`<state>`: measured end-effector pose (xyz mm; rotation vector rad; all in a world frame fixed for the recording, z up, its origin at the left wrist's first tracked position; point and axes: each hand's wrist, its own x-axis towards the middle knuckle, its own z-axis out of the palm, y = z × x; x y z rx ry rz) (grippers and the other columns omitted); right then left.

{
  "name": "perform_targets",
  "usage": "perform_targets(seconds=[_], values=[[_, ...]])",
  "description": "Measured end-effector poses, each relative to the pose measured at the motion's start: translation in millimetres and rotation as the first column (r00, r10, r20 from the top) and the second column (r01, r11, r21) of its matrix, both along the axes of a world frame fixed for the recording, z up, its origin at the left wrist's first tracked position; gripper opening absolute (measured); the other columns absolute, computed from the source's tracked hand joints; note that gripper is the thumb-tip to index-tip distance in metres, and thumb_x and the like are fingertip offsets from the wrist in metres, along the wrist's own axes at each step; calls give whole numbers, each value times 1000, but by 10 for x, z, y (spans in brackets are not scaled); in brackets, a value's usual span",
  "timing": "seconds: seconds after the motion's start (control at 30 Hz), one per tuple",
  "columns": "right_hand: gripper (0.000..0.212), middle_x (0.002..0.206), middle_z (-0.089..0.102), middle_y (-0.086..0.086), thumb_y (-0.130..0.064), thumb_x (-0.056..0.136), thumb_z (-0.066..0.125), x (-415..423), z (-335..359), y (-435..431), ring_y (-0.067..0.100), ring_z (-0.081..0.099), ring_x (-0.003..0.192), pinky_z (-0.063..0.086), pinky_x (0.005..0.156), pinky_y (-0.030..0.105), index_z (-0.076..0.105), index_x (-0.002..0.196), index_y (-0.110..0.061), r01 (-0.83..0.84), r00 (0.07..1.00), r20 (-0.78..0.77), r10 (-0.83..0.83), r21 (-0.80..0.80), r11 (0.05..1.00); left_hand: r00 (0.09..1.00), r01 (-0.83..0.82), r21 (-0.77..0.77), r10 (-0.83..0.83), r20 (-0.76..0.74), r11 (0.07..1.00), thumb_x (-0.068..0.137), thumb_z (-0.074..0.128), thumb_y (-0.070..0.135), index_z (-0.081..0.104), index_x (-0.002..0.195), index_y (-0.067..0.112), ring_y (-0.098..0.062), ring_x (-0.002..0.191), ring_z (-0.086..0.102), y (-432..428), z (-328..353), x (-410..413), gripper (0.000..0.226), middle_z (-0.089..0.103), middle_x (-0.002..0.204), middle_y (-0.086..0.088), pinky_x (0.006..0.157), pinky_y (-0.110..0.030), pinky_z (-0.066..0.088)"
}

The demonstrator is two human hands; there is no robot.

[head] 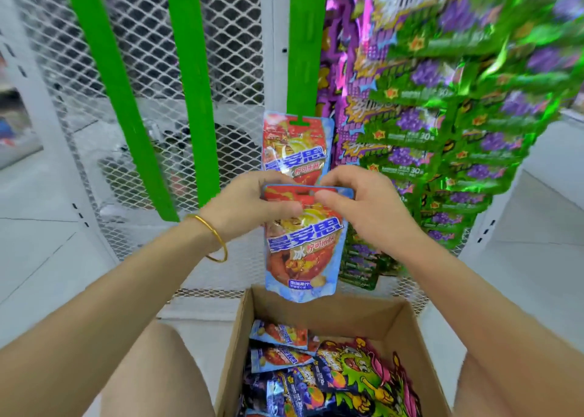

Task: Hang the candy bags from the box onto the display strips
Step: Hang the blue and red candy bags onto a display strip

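Candy bags (279, 358) (mixed kinds) lie in the box (347, 315).

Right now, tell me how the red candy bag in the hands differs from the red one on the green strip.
The held bag is pinched at its top by the left hand and right hand; the hung bag hangs from the green strip. The held bag sits lower, above the box, and covers the hung bag's bottom edge. Same red-and-blue print on both.
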<state>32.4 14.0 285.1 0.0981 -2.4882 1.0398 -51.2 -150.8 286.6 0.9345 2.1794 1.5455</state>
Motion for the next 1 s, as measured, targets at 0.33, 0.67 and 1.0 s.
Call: perform_targets(seconds=[0.33,0.67,1.0], values=[[25,85,62,8,-25,85,52,-528,929,38,19,56,86,42,78,32,70,90,-9,192,913,-408,-30,364,911,938,-248,340,313,-151,907,90,56,11,52,114,-3,-15,73,58,452,1071,-859,28,58,86,-6,63,-22,50],[21,80,60,11,-24,87,52,-895,948,71,33,61,73,51,58,41,67,86,-9,509,775,-593,-219,379,773,948,-172,194,216,-235,966,87,61,22,51,64,20,-7,54,49,582,1202,-1033,25,49,61,0,58,-20,44],[13,84,64,13,-18,90,58,-1007,889,85,36,61,75,49,60,43,57,96,-6,471,772,-597,-217,308,826,945,-219,182,255,-207,959,86,61,33,61,70,19,-14,60,51,577,1181,-962,22,57,68,-5,64,-28,42]])
